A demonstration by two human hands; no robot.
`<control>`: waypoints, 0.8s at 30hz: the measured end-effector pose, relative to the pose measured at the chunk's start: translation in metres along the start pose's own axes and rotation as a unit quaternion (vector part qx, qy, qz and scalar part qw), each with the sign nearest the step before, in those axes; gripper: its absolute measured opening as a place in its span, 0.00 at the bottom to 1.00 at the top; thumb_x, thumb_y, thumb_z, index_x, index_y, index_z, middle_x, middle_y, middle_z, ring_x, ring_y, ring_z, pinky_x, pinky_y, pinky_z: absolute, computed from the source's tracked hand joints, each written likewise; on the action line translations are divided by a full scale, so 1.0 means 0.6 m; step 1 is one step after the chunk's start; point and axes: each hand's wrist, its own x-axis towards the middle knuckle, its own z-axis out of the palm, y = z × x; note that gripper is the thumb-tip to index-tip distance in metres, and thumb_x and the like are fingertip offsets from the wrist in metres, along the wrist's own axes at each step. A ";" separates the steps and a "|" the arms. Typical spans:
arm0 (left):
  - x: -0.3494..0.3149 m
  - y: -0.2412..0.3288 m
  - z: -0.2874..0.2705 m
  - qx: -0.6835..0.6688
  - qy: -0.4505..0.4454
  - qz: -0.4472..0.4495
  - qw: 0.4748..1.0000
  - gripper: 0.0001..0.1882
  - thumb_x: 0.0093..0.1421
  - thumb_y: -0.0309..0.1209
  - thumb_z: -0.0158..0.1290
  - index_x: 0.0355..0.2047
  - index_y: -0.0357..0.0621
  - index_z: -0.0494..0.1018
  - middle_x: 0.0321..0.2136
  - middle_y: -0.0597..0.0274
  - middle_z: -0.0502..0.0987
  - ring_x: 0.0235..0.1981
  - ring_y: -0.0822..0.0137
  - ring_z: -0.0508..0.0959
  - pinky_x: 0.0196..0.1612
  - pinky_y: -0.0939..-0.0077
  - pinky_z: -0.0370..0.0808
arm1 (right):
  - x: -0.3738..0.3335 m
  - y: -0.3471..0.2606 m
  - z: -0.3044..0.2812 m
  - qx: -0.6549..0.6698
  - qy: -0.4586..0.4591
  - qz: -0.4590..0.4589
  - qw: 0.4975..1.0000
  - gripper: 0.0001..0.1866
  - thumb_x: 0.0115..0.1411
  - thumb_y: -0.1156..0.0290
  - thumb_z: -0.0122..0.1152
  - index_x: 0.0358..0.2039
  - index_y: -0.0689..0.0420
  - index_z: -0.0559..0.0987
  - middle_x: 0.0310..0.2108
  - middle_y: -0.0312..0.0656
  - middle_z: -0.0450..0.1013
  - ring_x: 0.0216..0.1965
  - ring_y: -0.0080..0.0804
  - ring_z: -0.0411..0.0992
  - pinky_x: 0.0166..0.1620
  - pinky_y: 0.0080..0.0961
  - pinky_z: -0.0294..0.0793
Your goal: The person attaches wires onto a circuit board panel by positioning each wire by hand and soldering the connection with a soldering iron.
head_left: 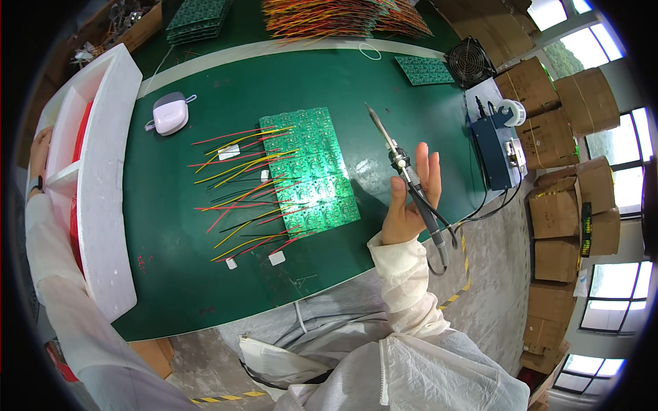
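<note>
My right hand (403,220) holds a soldering iron (423,209) loosely across the palm, thumb and fingertips pointing up. The iron's tip slants up and left above the green mat. To its left lies a panel of green circuit boards (317,175). Red, yellow and black wires (236,164) stick out from the panel's left side in several rows. At the far left my left hand (41,149) is by the outer side of a white foam box (103,178); its fingers are mostly hidden. Something red (83,130) lies in the box's compartments.
A blue soldering station (492,154) with a solder spool (512,111) stands at the right edge, cable running to the iron. Behind are a fan (471,61), another board panel (425,70), wire bundles (322,17) and stacked boards (197,19). A lilac case (170,114) sits near the foam box.
</note>
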 end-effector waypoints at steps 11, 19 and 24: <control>0.010 -0.003 0.004 -0.008 -0.010 -0.023 1.000 0.15 0.56 0.38 0.46 0.38 0.41 0.72 0.31 0.67 0.73 0.31 0.77 0.69 0.35 0.86 0.65 | 0.006 0.012 -0.006 -0.192 0.034 -0.065 0.979 0.24 0.50 0.64 0.60 0.47 0.57 0.66 0.42 0.43 0.62 0.38 0.31 0.64 0.38 0.23 0.63; 0.006 0.021 0.047 0.196 0.085 0.116 0.970 0.17 0.56 0.39 0.44 0.36 0.37 0.71 0.29 0.55 0.75 0.32 0.64 0.73 0.38 0.77 0.67 | 0.012 0.029 0.006 -0.034 0.080 0.035 0.996 0.18 0.44 0.77 0.63 0.37 0.57 0.71 0.29 0.43 0.67 0.27 0.31 0.67 0.29 0.22 0.67; -0.029 0.175 0.025 0.196 0.197 0.133 0.952 0.20 0.55 0.45 0.45 0.39 0.44 0.70 0.32 0.59 0.75 0.34 0.65 0.73 0.40 0.76 0.66 | 0.015 0.027 0.003 -0.047 0.044 -0.007 0.998 0.19 0.43 0.77 0.63 0.37 0.56 0.70 0.28 0.44 0.68 0.25 0.35 0.68 0.27 0.23 0.68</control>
